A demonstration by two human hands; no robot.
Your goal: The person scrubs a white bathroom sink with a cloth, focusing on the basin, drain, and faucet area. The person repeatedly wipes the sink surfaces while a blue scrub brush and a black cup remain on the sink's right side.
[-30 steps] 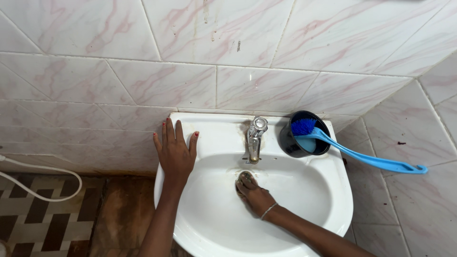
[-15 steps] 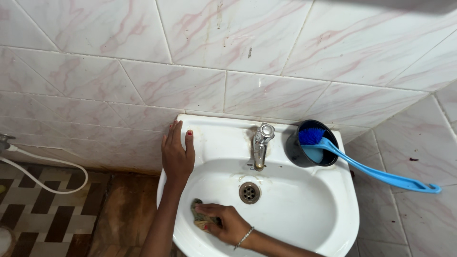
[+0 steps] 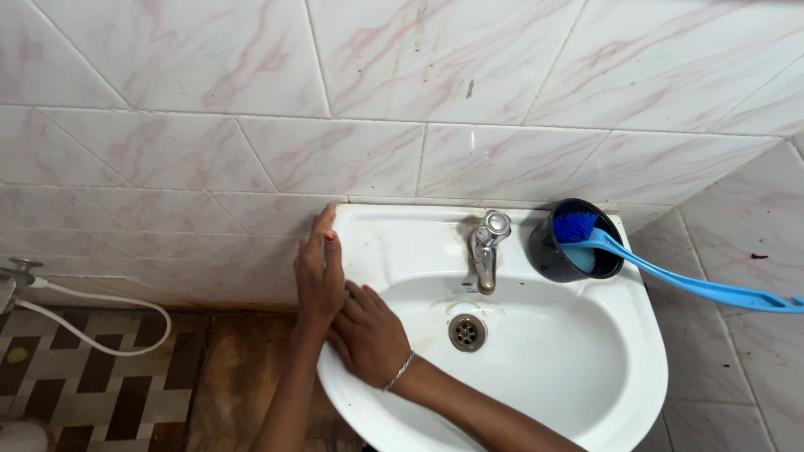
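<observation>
A: Sink (image 3: 586, 368), white, is fixed on the tiled wall (image 3: 251, 151). Where are the hands relative to it?

B: Both are at the left edge of the sink. The left hand (image 3: 318, 272) lies flat on the rim, fingers straight and together, holding nothing. The right hand (image 3: 368, 335) presses on the inner left wall of the sink, touching the left hand. If it holds something under the palm, I cannot tell.

A: How many things are there?

B: One tap (image 3: 486, 247) at the back of the sink, one drain (image 3: 466, 332) below it, one black cup (image 3: 578, 247) on the right back corner, one blue brush (image 3: 670, 276) inside this cup. One white hose (image 3: 92, 322) is left of the sink.
</observation>
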